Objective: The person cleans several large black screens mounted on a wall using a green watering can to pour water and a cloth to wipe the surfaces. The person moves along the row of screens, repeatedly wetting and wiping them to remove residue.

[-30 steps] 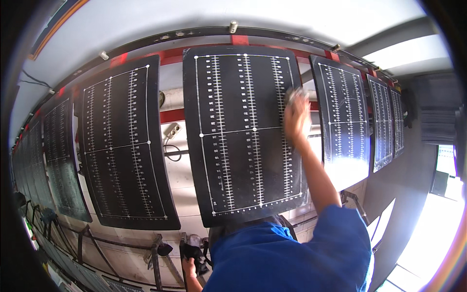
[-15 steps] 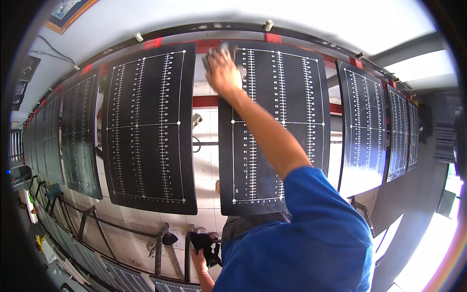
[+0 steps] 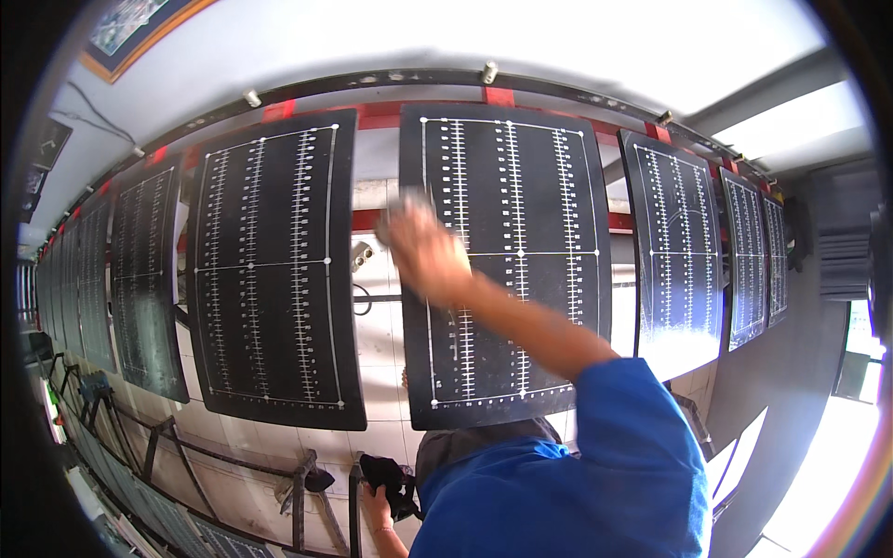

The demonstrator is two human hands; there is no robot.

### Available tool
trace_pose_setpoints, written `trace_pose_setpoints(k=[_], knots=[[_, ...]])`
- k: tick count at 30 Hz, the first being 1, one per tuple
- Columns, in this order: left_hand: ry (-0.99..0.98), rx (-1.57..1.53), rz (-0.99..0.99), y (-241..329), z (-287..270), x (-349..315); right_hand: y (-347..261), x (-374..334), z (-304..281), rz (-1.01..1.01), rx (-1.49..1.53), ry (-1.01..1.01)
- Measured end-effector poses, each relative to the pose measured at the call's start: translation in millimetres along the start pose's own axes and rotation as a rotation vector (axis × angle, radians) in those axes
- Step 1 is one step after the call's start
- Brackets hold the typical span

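My right hand (image 3: pixel 428 251), blurred by motion, presses near the left edge of a black board (image 3: pixel 549 307) marked with white scale lines and dots. Its fingers are closed round a grey, rag-like thing (image 3: pixel 394 212), too smeared to make out fully. The right arm reaches across the board from its lower right. Low in the view, my left hand (image 3: pixel 376 507) is closed on a black cloth (image 3: pixel 389 472) beside a dark metal post; its fingertips are partly hidden.
Similar boards stand in a row, including a left neighbour (image 3: pixel 274 325) and a right neighbour (image 3: pixel 677 251). A red rail (image 3: pixel 381 113) runs behind them. Dark metal frames (image 3: pixel 299 502) stand at the lower left, over a white tiled floor (image 3: pixel 379 381).
My right hand has come from the board's far left corner down its left edge, nearer to me, still with the grey thing. The left hand keeps hold of the black cloth. The view has shifted slightly.
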State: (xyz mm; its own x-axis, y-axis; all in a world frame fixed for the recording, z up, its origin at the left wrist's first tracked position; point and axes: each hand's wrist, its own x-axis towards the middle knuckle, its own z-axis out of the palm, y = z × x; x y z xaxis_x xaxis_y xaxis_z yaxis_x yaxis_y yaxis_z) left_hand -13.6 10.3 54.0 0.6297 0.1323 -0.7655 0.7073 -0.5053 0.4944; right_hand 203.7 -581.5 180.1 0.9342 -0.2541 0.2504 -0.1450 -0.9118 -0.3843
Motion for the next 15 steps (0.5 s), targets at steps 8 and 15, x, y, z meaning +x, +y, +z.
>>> trace_pose_setpoints(k=[8,15], knots=[[0.007,0.137,-0.024,-17.7,-31.5,-21.1,252.9,75.5,-46.4,0.515,-0.232,0.321],[-0.023,0.405,0.108,62.9,-22.4,-4.8,279.1,-79.3,-97.2,0.688,-0.212,0.436]])
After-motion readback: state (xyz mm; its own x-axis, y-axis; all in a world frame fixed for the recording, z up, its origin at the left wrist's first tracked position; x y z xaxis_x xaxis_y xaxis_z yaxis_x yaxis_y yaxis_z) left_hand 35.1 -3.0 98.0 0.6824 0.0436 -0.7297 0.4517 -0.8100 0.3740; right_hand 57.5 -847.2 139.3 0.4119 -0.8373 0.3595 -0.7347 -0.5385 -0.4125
